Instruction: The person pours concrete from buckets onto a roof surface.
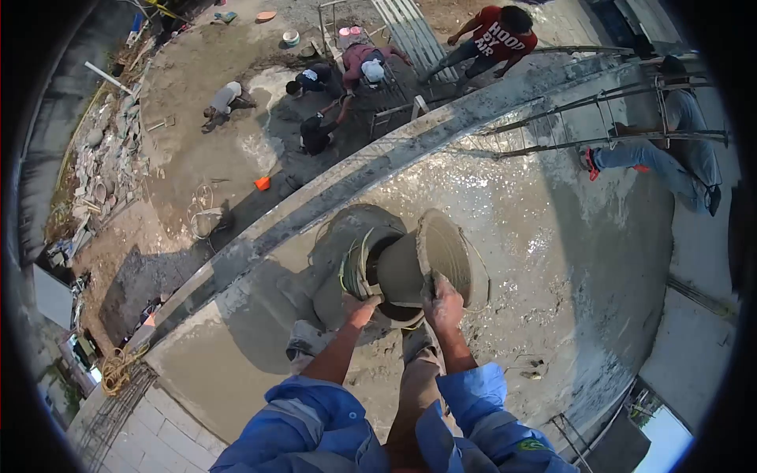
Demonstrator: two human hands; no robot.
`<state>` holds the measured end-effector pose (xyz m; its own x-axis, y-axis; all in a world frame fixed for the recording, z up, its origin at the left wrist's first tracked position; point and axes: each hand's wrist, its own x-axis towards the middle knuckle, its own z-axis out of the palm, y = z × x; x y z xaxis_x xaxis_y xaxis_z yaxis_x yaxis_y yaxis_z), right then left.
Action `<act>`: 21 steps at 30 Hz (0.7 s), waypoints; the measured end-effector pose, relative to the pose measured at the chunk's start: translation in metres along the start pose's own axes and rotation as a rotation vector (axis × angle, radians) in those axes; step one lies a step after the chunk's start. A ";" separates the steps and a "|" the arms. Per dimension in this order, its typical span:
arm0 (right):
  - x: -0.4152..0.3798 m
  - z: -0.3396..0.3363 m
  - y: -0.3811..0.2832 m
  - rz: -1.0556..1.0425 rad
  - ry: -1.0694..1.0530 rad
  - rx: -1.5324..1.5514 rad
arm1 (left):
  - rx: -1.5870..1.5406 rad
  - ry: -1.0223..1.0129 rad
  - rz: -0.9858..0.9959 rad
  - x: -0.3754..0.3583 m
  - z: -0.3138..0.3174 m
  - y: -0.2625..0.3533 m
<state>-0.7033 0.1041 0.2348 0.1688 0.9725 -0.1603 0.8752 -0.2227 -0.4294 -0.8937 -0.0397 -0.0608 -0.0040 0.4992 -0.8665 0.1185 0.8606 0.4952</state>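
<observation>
Two buckets coated in grey cement are held together in front of my legs. My left hand (361, 310) is closed on the rim of the left bucket (353, 272), whose dark mouth faces right and which has a yellowish cord or handle round it. My right hand (444, 303) grips the edge of the right bucket (402, 270). This one is tilted, with its narrower part at the left bucket's mouth; whether it reaches inside is hard to tell. A thin wire handle hangs at its right side. Wet concrete (367, 217) lies around and behind the left bucket.
My feet stand on a wet concrete slab (552, 260). A raised concrete edge (315, 209) crosses behind the buckets, with several people at work on lower ground beyond. A rebar cage (583, 126) and a seated person (686, 134) are at right. Coiled rope (118, 370) lies at left.
</observation>
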 end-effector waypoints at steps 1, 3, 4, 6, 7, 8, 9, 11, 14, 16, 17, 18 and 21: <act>-0.002 0.007 0.000 -0.025 -0.021 0.037 | 0.298 0.398 -0.002 -0.060 0.001 0.095; -0.009 0.023 -0.004 -0.068 -0.055 0.074 | 0.335 0.155 -0.213 -0.090 -0.008 0.153; -0.011 0.033 -0.003 -0.025 -0.131 0.082 | 0.374 0.132 -0.229 -0.087 -0.003 0.152; -0.017 0.046 -0.006 -0.002 -0.227 0.089 | 0.354 0.132 -0.220 -0.085 0.005 0.139; -0.019 0.054 -0.013 -0.055 -0.214 0.120 | 0.359 0.116 -0.192 -0.083 0.007 0.130; -0.020 0.064 -0.018 -0.109 -0.197 0.158 | 0.367 0.105 -0.160 -0.079 0.006 0.123; -0.023 0.080 -0.016 -0.134 -0.189 0.135 | 0.381 0.096 -0.127 -0.074 0.004 0.115; -0.025 0.104 -0.013 -0.045 -0.182 0.177 | 0.402 0.105 -0.107 -0.075 -0.002 0.111; -0.023 0.123 -0.023 0.141 -0.212 0.180 | 0.200 0.212 -0.235 -0.079 -0.004 0.118; -0.020 0.127 -0.025 0.164 -0.219 0.114 | 0.075 0.268 -0.241 -0.081 -0.004 0.121; -0.022 0.126 -0.026 0.158 -0.211 0.133 | 0.070 0.266 -0.231 -0.086 -0.005 0.133; -0.027 0.131 -0.022 0.170 -0.193 0.147 | -0.179 0.273 -0.247 -0.090 -0.009 0.143; -0.039 0.135 -0.023 0.187 -0.124 0.055 | -0.689 0.281 -0.280 -0.087 -0.021 0.155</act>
<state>-0.7910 0.0621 0.1306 0.2657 0.8989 -0.3483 0.8073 -0.4050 -0.4293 -0.8954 0.0528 0.0927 -0.2042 0.1827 -0.9617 -0.5642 0.7809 0.2682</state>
